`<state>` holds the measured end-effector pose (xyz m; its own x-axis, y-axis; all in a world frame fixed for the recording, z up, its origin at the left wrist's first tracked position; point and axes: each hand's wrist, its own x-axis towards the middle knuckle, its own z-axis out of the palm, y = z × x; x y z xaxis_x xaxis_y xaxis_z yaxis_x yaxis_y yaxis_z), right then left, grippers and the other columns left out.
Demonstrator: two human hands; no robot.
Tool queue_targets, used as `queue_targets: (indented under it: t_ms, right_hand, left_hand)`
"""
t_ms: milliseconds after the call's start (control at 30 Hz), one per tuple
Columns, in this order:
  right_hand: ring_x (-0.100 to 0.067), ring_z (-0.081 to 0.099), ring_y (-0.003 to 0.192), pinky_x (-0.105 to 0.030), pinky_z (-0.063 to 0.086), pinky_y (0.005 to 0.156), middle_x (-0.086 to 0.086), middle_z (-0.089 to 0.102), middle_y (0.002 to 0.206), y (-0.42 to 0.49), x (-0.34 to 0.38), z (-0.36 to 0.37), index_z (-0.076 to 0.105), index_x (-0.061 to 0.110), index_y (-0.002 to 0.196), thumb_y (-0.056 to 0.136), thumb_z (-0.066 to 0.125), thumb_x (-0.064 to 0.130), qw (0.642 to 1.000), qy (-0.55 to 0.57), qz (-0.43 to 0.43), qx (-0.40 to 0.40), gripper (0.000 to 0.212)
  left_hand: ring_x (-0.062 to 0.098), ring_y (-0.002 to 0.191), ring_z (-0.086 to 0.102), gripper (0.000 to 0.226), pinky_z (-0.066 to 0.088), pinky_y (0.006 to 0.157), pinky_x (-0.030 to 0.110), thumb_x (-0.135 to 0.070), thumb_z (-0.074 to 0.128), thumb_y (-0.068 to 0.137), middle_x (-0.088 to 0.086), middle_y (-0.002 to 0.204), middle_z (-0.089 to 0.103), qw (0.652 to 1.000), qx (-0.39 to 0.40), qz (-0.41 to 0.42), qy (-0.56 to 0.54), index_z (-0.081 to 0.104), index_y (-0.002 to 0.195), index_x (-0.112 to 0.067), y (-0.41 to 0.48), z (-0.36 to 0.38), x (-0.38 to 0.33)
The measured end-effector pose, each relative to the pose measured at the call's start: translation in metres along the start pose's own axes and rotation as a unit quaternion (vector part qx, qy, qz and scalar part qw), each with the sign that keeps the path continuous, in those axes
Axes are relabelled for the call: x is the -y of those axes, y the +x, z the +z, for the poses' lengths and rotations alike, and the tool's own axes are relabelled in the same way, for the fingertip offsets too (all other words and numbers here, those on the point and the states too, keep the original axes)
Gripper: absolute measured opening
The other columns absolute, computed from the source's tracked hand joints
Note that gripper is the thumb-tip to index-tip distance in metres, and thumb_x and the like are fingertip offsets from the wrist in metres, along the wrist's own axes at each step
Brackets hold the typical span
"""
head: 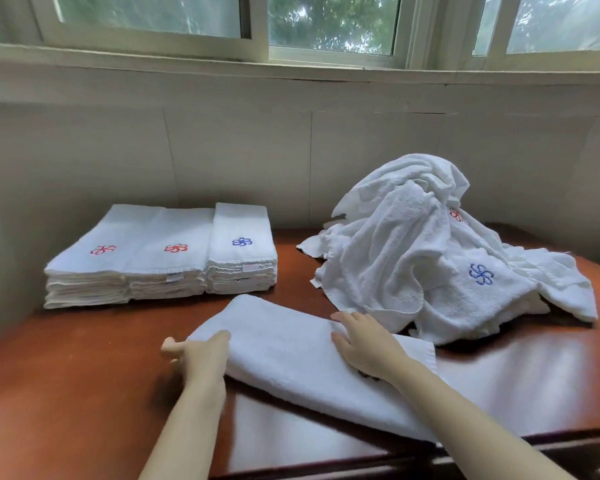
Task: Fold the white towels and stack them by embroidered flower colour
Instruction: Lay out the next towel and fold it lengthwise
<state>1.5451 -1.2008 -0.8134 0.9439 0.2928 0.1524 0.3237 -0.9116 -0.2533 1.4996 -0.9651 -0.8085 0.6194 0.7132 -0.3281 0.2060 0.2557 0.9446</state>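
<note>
White towels [395, 258], red flowers [176, 248], blue flower [242, 241].

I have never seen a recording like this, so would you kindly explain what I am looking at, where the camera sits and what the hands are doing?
There is no machine here: a person is working with two bare hands. The single picture comes from a wide-angle camera worn on the person's head, looking forward and down, so the arms reach in from the bottom edge.

On the reddish wooden table, at the back left, stand three stacks of folded white towels side by side: the left red-flower stack, the middle red-flower stack and the blue-flower stack. At the right is a heap of unfolded towels.

In front lies a partly folded towel. The left hand rests on its left end and the right hand lies flat on top. Nothing is lifted.
</note>
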Motion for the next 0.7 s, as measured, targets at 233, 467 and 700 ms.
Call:
queue_targets:
  t_ms: [233,467,700]
  right_hand:
    - [-0.005,0.057,0.105,-0.025,0.045,0.095,0.013,0.056,0.12,0.036,0.009,-0.018,0.047,0.029,0.127,0.08,0.065,0.048,0.952,0.19,0.066,0.23,0.054]
    - [0.0,0.052,0.104,-0.016,0.043,0.082,0.014,0.052,0.114,0.05,0.024,0.003,0.045,0.039,0.127,0.089,0.062,0.035,0.883,0.407,0.048,0.227,0.043]
    - [-0.018,0.03,0.136,-0.023,0.025,0.108,-0.009,0.01,0.15,0.053,0.071,-0.002,0.009,-0.014,0.142,0.083,0.04,0.073,0.757,0.605,-0.034,0.243,0.11]
  left_hand:
    - [0.031,0.126,0.048,0.084,0.037,0.107,0.041,-0.004,0.057,0.091,0.013,0.147,0.039,0.994,0.047,0.096,0.006,0.006,0.152,-0.03,0.017,0.005,-0.004]
    - [0.022,0.117,0.054,0.063,0.046,0.1,0.034,-0.019,0.061,0.081,0.004,0.138,0.049,0.93,0.219,0.133,0.263,0.044,0.14,-0.029,0.013,-0.004,-0.01]
    - [0.011,0.093,0.065,0.058,0.054,0.066,0.023,-0.001,0.058,0.08,-0.005,0.118,0.058,0.91,0.29,0.147,0.259,0.055,0.128,-0.033,0.0,-0.042,-0.036]
